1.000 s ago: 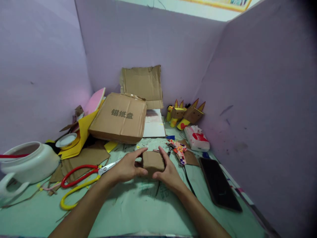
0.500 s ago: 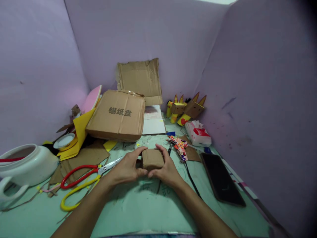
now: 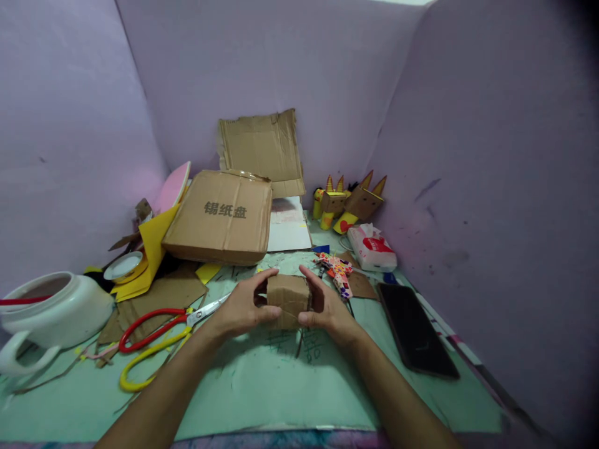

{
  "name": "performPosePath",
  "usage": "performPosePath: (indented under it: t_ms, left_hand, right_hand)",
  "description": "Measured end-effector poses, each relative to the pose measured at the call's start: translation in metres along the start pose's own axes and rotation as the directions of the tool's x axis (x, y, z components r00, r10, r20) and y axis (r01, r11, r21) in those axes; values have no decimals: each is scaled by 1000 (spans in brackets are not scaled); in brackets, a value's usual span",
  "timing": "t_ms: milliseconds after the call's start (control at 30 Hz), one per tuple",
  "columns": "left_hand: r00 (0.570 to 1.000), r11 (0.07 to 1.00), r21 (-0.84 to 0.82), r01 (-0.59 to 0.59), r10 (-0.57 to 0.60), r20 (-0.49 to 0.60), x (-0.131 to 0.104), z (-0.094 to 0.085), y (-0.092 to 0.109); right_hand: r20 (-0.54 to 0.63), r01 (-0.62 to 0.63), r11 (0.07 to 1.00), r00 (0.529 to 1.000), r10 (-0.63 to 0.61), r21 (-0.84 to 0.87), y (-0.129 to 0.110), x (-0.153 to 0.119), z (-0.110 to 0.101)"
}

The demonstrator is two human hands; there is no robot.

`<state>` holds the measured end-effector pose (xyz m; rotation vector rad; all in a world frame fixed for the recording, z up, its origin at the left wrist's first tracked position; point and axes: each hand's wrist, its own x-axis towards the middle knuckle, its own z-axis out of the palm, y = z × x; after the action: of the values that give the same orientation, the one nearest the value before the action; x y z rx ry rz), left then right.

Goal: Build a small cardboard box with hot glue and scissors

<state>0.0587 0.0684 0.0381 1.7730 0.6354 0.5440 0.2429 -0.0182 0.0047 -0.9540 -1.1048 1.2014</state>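
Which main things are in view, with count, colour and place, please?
Small cardboard block: 1, brown, between hands
Scissors: 1, red and yellow handles, left
Pot: 1, white, far left
Large box: 1, brown, behind scissors
Cardboard sheet: 1, brown, behind large box
Patterned piece: 1, multicoloured, left of phone
Animal figures: at least 2, yellow and brown, back right
Tissue pack: 1, white and red, right
Phone: 1, black, far right
Table: 1, pale green, below
Left hand: 1, bare, around block's left side
Right hand: 1, bare, around block's right side
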Motion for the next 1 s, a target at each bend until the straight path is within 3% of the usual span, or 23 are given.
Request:
performPosePath:
  t_ms: [133,333,400,467,567,700,767,900,1000]
  left_hand:
    - [999,992,130,3,3,-46,-2,5,4]
    - [997,987,161,-26,37,-65,-4,6,5]
    - [985,975,223,-5,43,-168,-3,9,5]
    - [944,938,341,54,63,-325,-2,15,5]
    - [893,884,450,126,96,-439,-1,22,1]
    - [971,935,353,-24,107,-216,-2,24,-8]
    - [986,954,290,-70,110,-126,-2,22,-12]
    - [981,947,306,-96,142,-132,1,22,-13]
    - [988,956,281,-81,115,-107,3,25,-9]
  right_hand:
    - [19,48,996,999,-46,-81,4,-2,1]
    - [16,78,980,997,-76,-182,6,-1,0]
    - [-48,99,968,992,-113,-232,6,-1,1]
    - [-105,113,959,984,-145,-261,5,-1,3]
    - [-80,107,960,988,-132,-259,5,-3,9]
    - [-121,50,932,988,-99,-358,4,-3,10]
    - [-138,21,918,987,-82,-397,4,-2,5]
    - [-154,28,872,981,-118,-489,4,-1,-5]
    - [-125,68,896,983,-136,-439,3,-2,-7]
